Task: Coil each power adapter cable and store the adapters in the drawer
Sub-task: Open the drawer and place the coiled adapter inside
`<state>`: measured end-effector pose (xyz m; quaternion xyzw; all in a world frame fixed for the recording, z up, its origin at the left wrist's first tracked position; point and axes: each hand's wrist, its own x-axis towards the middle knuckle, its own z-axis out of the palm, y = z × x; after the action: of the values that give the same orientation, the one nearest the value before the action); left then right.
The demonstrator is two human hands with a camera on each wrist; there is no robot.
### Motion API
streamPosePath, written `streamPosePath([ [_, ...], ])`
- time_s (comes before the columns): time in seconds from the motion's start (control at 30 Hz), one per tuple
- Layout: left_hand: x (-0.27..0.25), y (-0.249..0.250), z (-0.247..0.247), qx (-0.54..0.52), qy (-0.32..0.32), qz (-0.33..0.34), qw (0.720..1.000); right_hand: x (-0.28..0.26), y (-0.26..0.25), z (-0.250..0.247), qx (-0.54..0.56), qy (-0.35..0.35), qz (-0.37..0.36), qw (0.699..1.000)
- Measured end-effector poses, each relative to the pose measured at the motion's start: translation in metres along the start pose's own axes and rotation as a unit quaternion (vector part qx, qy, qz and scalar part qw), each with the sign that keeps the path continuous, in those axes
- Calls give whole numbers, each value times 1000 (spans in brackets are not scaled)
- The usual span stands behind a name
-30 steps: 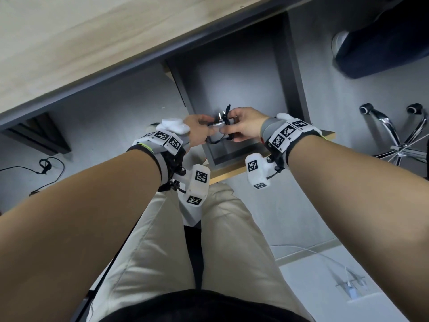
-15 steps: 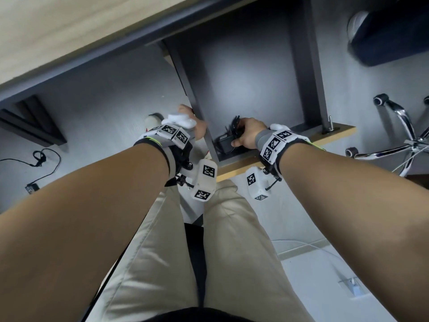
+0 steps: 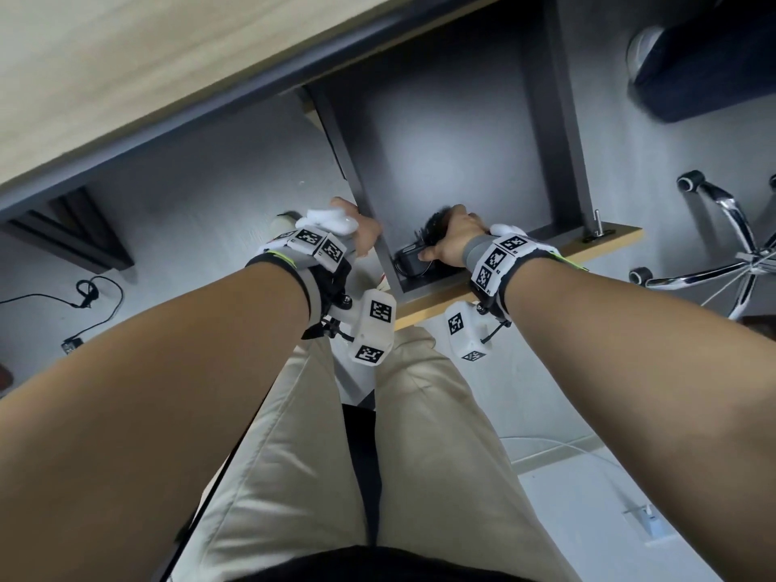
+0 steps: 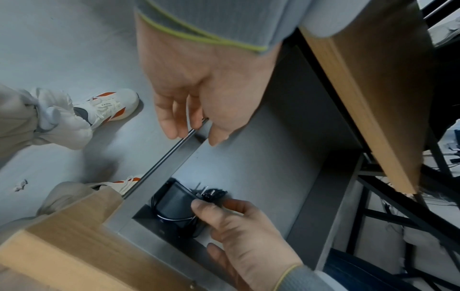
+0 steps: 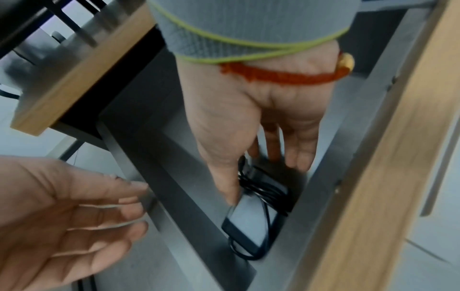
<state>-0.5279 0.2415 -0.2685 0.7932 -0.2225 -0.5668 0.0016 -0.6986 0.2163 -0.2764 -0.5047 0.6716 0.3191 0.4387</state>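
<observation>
A black power adapter point(image 3: 409, 262) point(image 4: 174, 202) point(image 5: 248, 220) with its black cable point(image 5: 263, 189) wound round it lies in the near left corner of the open dark grey drawer point(image 3: 441, 140) point(image 4: 248, 157). My right hand point(image 3: 453, 237) point(image 4: 236, 220) point(image 5: 248, 137) reaches into the drawer and pinches the adapter and cable bundle between thumb and fingers. My left hand point(image 3: 361, 233) point(image 4: 194, 110) point(image 5: 87, 206) holds nothing; its relaxed fingers rest at the top edge of the drawer's left wall point(image 5: 174, 196).
The wooden desk top point(image 3: 126, 77) overhangs the back of the drawer. An office chair's chrome base point(image 3: 722, 245) stands to the right. A black cable point(image 3: 92, 296) lies on the grey floor at the left. My shoes point(image 4: 112, 106) are beside the drawer.
My hands parted. The left let go of the adapter and moved to the drawer's left wall. The right carried the adapter down into the drawer's near left corner.
</observation>
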Motion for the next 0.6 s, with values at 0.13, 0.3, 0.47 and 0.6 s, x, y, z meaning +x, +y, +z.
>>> streamPosePath([
  [0.13, -35, 21, -27, -30, -14, 23, 999, -27, -16, -31, 58, 35, 8, 998],
  [0.3, -96, 51, -85, -110, -4, 87, 990, -77, -64, -84, 152, 18, -60, 986],
  [0.47, -153, 69, -153, -145, 22, 149, 978, -148, -128, -123, 290, -12, -105, 951],
  [0.6, -180, 73, -243, -211, 85, 152, 962, -204, -203, -148, 267, 3, -164, 950],
])
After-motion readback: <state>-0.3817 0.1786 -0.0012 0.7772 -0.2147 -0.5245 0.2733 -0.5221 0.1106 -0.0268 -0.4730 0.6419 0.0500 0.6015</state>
